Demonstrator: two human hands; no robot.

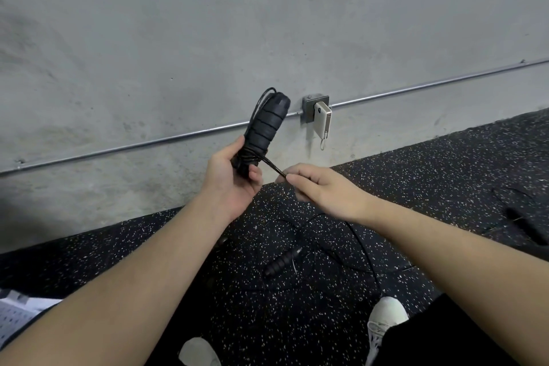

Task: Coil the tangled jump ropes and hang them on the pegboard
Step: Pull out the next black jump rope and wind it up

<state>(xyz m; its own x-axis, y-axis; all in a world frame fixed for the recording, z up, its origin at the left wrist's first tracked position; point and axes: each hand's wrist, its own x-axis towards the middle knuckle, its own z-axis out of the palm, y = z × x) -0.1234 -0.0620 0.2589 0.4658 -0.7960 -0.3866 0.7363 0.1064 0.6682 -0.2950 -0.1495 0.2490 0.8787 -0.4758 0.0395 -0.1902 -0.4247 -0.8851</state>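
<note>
My left hand (230,180) grips the lower end of a black ribbed jump rope handle (265,125), held upright in front of the wall with thin black cord wound round it. My right hand (319,187) pinches the taut cord (274,168) just right of the handle. On the floor between my arms lies another black handle (282,262) with loose cord (361,246) curving around it. A further dark rope (520,217) lies on the floor at the right. A corner of the white pegboard (15,318) shows at the lower left.
A grey concrete wall stands ahead with a metal conduit (118,149) running across it. A beige device (324,122) hangs from the outlet box (310,105). Black speckled rubber flooring (430,175) lies below. My white shoes (386,316) are at the bottom.
</note>
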